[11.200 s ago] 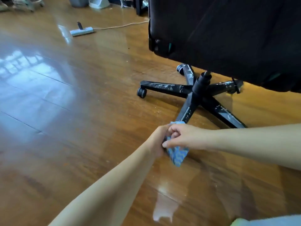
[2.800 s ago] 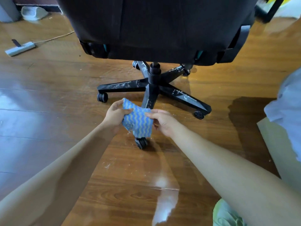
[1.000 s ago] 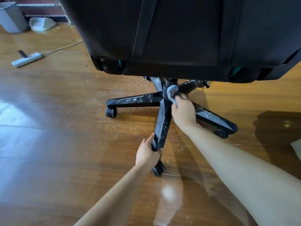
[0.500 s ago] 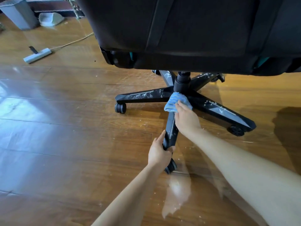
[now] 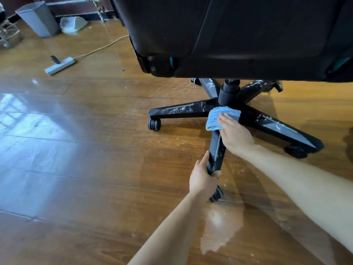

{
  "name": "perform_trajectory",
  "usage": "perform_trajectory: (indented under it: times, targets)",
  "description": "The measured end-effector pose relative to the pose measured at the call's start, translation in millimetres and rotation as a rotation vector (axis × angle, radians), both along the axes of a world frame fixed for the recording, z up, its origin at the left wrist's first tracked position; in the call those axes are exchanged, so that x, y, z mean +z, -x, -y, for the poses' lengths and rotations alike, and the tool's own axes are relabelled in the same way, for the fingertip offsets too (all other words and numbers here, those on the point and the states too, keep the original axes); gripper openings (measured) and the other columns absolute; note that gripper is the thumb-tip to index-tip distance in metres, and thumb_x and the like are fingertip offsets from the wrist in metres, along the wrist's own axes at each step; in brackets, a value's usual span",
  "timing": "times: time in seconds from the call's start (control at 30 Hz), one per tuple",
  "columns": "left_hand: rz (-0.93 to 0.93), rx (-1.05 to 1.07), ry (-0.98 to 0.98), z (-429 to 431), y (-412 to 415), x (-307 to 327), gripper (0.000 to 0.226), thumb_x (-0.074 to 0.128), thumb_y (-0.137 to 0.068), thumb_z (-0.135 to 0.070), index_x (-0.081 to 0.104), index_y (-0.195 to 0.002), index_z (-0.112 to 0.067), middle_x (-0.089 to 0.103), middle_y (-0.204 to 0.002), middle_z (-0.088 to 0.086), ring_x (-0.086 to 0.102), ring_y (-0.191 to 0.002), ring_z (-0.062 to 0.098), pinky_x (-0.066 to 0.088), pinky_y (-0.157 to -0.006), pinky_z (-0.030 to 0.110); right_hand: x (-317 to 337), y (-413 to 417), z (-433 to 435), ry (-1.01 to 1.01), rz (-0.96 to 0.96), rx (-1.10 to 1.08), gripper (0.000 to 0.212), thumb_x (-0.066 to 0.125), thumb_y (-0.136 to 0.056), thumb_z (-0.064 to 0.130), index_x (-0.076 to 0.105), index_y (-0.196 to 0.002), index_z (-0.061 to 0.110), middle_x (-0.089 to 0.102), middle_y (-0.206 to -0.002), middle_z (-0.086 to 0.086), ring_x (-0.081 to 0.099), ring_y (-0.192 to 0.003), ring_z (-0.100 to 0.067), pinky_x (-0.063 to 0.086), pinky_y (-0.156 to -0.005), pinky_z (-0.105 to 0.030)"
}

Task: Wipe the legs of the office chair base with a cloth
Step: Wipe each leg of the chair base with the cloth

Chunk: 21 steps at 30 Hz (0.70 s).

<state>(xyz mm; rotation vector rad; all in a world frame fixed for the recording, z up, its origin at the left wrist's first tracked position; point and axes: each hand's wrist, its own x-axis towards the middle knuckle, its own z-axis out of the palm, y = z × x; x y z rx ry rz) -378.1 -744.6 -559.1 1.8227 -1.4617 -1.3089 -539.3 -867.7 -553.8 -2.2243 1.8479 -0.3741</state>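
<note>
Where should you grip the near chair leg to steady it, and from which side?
On the near leg, the outer end above the caster, from the left, as the left hand does: it is narrow enough to wrap, and the cloth covers the inner end.

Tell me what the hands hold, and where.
Left hand grips the near chair leg at its outer end; right hand presses the cloth on its inner end.

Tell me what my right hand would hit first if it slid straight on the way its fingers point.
Probably the column at the middle of the chair base, with the cloth under the right hand reaching it first. Depth is unclear.
</note>
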Motion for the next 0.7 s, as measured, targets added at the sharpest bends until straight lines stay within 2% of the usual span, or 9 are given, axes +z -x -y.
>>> perform_trajectory:
  times: [0.17,0.27,0.37,0.47,0.6,0.7]
  targets:
    - [-0.011,0.014,-0.010,-2.5,-1.4,-4.4,0.079,0.069,-0.102,-0.020,0.027,-0.166,-0.042,0.052,-0.153,-0.010,0.059,-0.132,0.018,0.056,-0.104,0.036,16.8,6.3,47.2,-0.079,0.074,-0.042,0.047,0.037,-0.105,0.024,0.048,-0.151,0.023,0.032,-0.164,0.013,0.028,-0.151,-0.009,0.029,-0.119,-0.031]
    - [-0.047,0.015,-0.011,-2.2,-2.7,-7.2,0.079,0.071,-0.102,-0.023,0.028,-0.166,-0.040,0.057,-0.150,-0.010,0.063,-0.128,0.017,0.057,-0.105,0.041,7.2,4.2,18.6,-0.018,0.102,-0.027,0.048,0.037,-0.105,0.020,0.046,-0.153,0.018,0.031,-0.165,0.010,0.020,-0.153,-0.006,0.031,-0.120,-0.033]
    - [-0.050,0.024,0.006,-2.0,-2.8,-8.6,0.078,0.072,-0.101,-0.025,0.030,-0.165,-0.039,0.058,-0.150,-0.010,0.061,-0.131,0.015,0.056,-0.107,0.041,-12.8,-2.3,-32.3,0.069,0.092,0.031,0.050,0.037,-0.104,0.020,0.043,-0.154,0.015,0.032,-0.165,0.007,0.016,-0.154,-0.004,0.034,-0.116,-0.032]
    - [-0.041,0.018,0.021,-2.2,-2.4,-10.0,0.077,0.071,-0.101,-0.026,0.030,-0.165,-0.039,0.055,-0.153,-0.012,0.057,-0.135,0.014,0.053,-0.110,0.040,-21.8,1.7,-51.8,0.082,0.124,0.111,0.052,0.037,-0.104,0.019,0.040,-0.156,0.017,0.029,-0.166,0.010,0.012,-0.154,-0.001,0.028,-0.118,-0.027]
    - [-0.063,0.025,0.013,-2.1,-1.8,-11.2,0.079,0.070,-0.102,-0.026,0.027,-0.166,-0.040,0.056,-0.153,-0.012,0.061,-0.132,0.016,0.056,-0.106,0.043,-10.5,7.6,-8.9,0.079,0.119,0.064,0.050,0.037,-0.106,0.019,0.041,-0.156,0.015,0.030,-0.166,0.006,0.015,-0.154,-0.004,0.029,-0.123,-0.035]
    - [-0.072,0.027,0.000,-2.7,-2.1,-10.5,0.079,0.070,-0.102,-0.026,0.027,-0.167,-0.041,0.056,-0.154,-0.012,0.062,-0.131,0.019,0.058,-0.105,0.044,4.5,10.3,22.7,0.003,0.146,-0.068,0.049,0.034,-0.107,0.024,0.041,-0.156,0.020,0.024,-0.167,0.013,0.025,-0.152,-0.010,0.034,-0.120,-0.037]
